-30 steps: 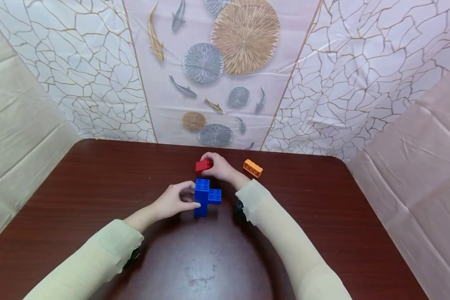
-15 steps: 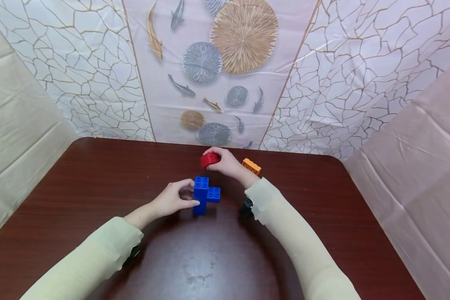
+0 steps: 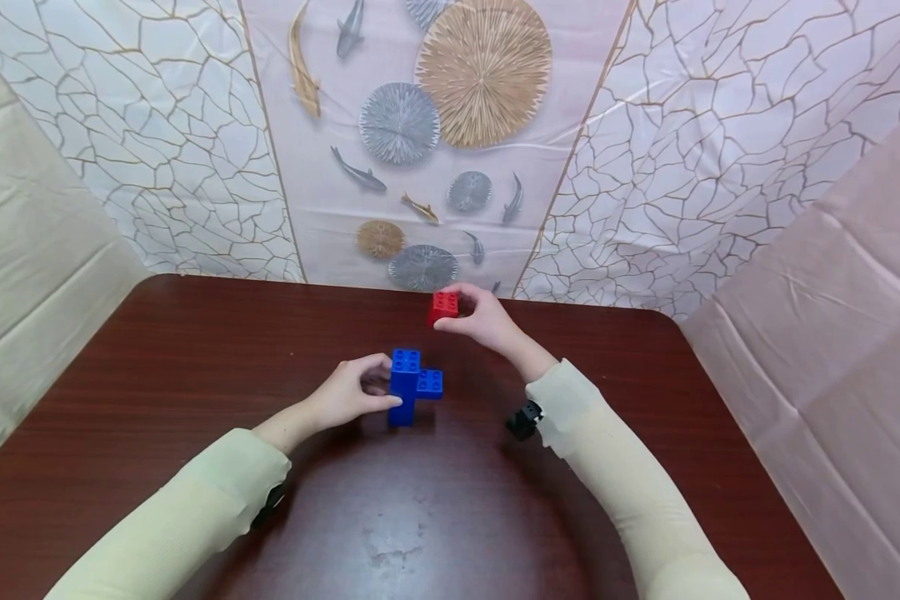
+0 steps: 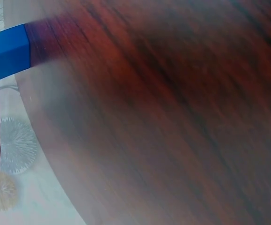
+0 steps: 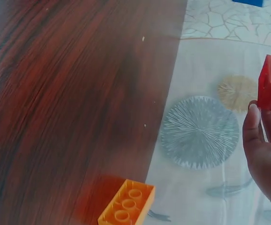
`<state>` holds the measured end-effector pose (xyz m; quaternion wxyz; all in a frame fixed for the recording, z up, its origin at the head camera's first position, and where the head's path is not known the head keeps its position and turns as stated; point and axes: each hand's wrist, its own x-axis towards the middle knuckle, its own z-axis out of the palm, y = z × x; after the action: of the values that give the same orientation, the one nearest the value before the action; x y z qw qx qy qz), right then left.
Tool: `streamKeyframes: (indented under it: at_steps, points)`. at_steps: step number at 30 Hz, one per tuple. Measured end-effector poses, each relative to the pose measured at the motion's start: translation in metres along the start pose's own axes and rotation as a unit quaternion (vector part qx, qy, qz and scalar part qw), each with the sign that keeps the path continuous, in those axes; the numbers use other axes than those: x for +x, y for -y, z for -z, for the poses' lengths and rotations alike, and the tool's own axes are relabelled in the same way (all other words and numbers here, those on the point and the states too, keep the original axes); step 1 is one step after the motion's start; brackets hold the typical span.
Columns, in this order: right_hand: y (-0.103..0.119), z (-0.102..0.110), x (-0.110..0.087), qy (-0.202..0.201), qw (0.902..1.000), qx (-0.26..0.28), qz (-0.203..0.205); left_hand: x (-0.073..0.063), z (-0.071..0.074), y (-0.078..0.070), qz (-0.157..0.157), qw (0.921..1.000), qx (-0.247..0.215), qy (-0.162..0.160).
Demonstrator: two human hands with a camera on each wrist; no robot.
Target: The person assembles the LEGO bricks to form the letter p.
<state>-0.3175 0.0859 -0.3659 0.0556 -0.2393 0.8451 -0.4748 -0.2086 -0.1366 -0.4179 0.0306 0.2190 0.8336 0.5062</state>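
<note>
So the person's left hand [image 3: 348, 393] has the blue tower [image 3: 402, 396] pinched, thumb across the near face and the other fingers round the far side, a gap showing between thumb and index. The tower stands upright on the table [image 3: 157, 358], four studs on top. A short blue brick [image 3: 431, 384] juts out of its side, on the side away from that hand and pointing towards the right. Looking from the left wrist you mostly get dark wood grain, with one fingertip right up against the blue.

The right hand [image 3: 487, 318] is farther out, close to the back edge. It's got the red brick [image 3: 444, 308] pinched between thumb and fingers, held up off the wood with the studs facing up. That puts the red brick beyond the tower and a bit to its right, well apart from the left hand.

There's also an orange brick [image 5: 128, 204] lying near the right hand, its hollow side with three round tubes showing. You only really catch it from the right wrist; from the head view it's hidden.

Both arms wear pale sleeves [image 3: 630, 492], and a black gadget [image 3: 525, 421] hangs under the right wrist. Past both hands is a backdrop [image 3: 483, 75] printed with fish and big round discs.
</note>
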Motion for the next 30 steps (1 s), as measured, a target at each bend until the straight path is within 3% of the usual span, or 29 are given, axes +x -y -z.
streamKeyframes:
  at_steps: [3, 6, 13, 20, 24, 30]
  points:
    - [0.002, 0.006, -0.007, -0.017, 0.9999, 0.005, 0.000, -0.004, 0.002, -0.016, -0.001, 1.0000, 0.001, -0.003]
    - [0.004, 0.010, -0.014, -0.025, 0.9997, 0.000, 0.000, -0.006, 0.003, -0.022, -0.004, 1.0000, 0.000, -0.004]
    - [0.013, 0.016, -0.031, -0.015, 0.9998, 0.009, 0.012, 0.000, -0.003, 0.006, 0.011, 0.9996, 0.022, -0.015]
    - [0.019, 0.016, -0.047, -0.003, 0.9997, 0.016, 0.017, 0.001, -0.004, -0.001, 0.019, 0.9980, 0.052, -0.032]
    - [0.021, 0.016, -0.053, 0.007, 0.9997, 0.018, 0.017, 0.004, -0.003, -0.004, 0.017, 0.9988, 0.026, -0.039]
    - [0.020, 0.016, -0.058, 0.010, 0.9996, 0.016, 0.022, 0.008, -0.001, -0.007, 0.013, 0.9996, -0.009, -0.025]
